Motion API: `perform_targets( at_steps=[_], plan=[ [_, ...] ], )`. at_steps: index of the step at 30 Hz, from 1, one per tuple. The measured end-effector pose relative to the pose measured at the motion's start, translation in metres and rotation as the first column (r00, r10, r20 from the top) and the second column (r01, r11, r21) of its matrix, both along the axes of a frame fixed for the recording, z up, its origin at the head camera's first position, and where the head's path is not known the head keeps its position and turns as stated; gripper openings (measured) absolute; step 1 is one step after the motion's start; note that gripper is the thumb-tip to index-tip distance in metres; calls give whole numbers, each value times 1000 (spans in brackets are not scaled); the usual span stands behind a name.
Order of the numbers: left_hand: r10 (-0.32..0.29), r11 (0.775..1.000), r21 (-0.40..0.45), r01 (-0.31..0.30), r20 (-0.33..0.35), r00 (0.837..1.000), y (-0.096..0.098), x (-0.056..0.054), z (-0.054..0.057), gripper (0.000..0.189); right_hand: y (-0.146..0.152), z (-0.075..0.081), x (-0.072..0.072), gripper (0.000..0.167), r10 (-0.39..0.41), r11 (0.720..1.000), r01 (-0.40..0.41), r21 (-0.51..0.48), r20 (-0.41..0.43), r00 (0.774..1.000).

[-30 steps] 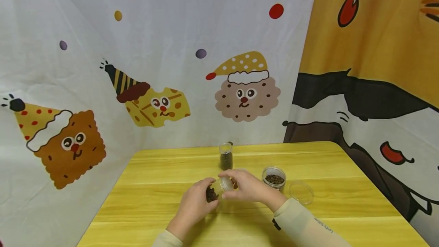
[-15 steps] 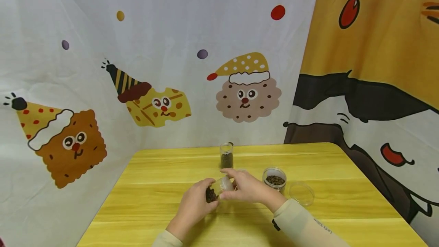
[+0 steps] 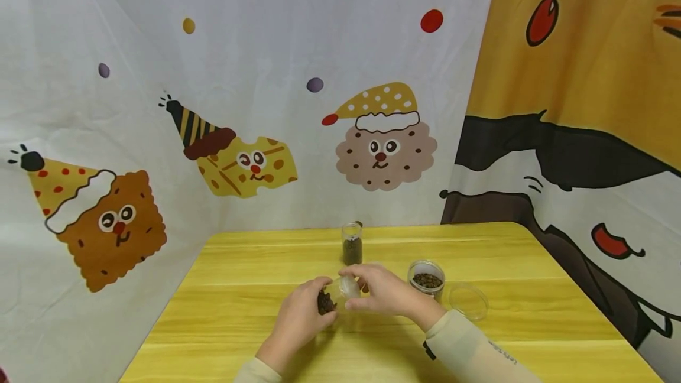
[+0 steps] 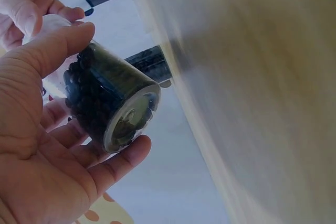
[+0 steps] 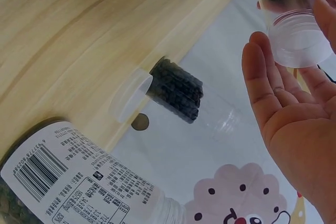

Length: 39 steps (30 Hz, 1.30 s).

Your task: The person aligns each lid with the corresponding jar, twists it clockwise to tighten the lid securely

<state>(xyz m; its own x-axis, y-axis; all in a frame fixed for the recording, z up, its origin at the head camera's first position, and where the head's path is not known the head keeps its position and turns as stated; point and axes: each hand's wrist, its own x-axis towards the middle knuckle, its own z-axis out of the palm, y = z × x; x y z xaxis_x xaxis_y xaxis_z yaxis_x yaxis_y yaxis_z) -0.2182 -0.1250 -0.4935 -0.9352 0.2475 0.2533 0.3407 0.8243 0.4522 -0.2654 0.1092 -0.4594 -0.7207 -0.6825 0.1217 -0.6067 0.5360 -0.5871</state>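
Observation:
Tilted above the table's middle is a clear jar (image 4: 123, 85) partly filled with dark beans (image 4: 86, 93). My left hand (image 3: 298, 318) holds it round the body, thumb on one side and fingers on the other, with the base toward the left wrist camera. A translucent whitish lid (image 5: 302, 43) covers the jar's mouth. My right hand (image 3: 385, 291) has its thumb and fingers on either side of this lid. In the right wrist view, that hand's palm (image 5: 302, 129) faces the lid, its fingers bent loosely around it.
Behind the hands stands a tall clear jar (image 3: 352, 250) of dark beans, a whitish lid (image 5: 128, 98) beside it. To the right is a wide, labelled, uncovered jar (image 3: 427, 282) of brown beans. Next to it a clear round lid (image 3: 468, 301) lies on the wooden table (image 3: 239, 294).
My right fingers have shifted slightly around the lid, the index finger lifting and then coming down again. The left hand still holds the jar in nearly the same place.

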Motion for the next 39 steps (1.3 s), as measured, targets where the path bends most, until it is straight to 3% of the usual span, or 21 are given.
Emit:
perform_targets(
  at_steps=[10, 18, 25, 35, 39],
  plan=[
    [-14, 1000, -18, 14, 24, 1000, 0, 2, 1, 65, 0, -5, -2, 63, 10, 1000, -9, -10, 29, 1000],
    [-11, 1000, -15, 11, 16, 1000, -2, 2, -2, 65, 2, -5, 3, 89, -23, 999, 20, 41, 92, 996],
    [-11, 999, -30, 11, 13, 1000, -2, 4, -1, 65, 0, -5, 1, 69, 5, 999, -6, 47, 1, 1000],
    [-9, 999, -52, 4, -83, 997, -1, 3, -1, 63, 2, -2, 0, 65, 9, 1000, -8, -19, 78, 997],
    [-18, 998, -54, 14, -73, 997, -1, 4, -1, 64, 3, -2, 2, 67, 22, 1000, -20, -20, 83, 996]
  ],
)
